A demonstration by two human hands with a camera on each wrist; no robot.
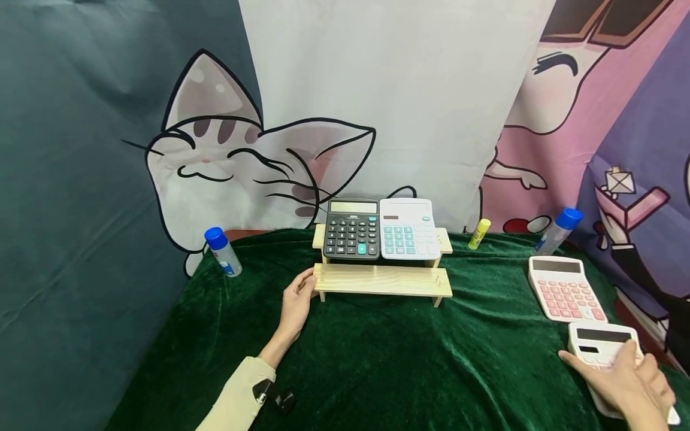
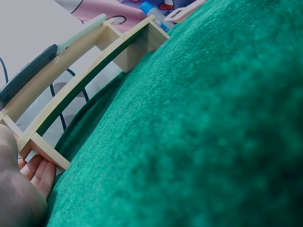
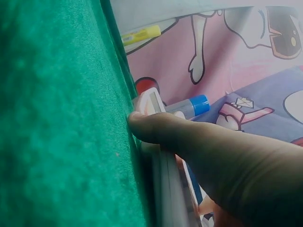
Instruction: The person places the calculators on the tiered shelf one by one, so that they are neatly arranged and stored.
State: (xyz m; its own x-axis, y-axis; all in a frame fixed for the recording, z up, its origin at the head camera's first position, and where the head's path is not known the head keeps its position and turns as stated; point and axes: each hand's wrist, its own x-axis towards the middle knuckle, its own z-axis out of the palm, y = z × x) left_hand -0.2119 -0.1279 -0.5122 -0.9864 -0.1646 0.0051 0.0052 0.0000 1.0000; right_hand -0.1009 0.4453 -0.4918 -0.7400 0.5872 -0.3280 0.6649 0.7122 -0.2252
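At the left end of a two-step wooden stand, my left hand grips the lower step. In the left wrist view its fingers lie against the short end leg. A black calculator and a white calculator with blue-green keys lean side by side on the upper step. Far to the right, my right hand holds another white calculator by its sides, thumb at the left edge. The hand covers most of its keys. Just behind it lies a white calculator with pink keys.
A blue-capped clear bottle stands left of the stand; another blue-capped bottle is at the back right. A yellow glue stick stands right of the stand. Green velvet cloth covers the table, and a cartoon-printed curtain hangs behind.
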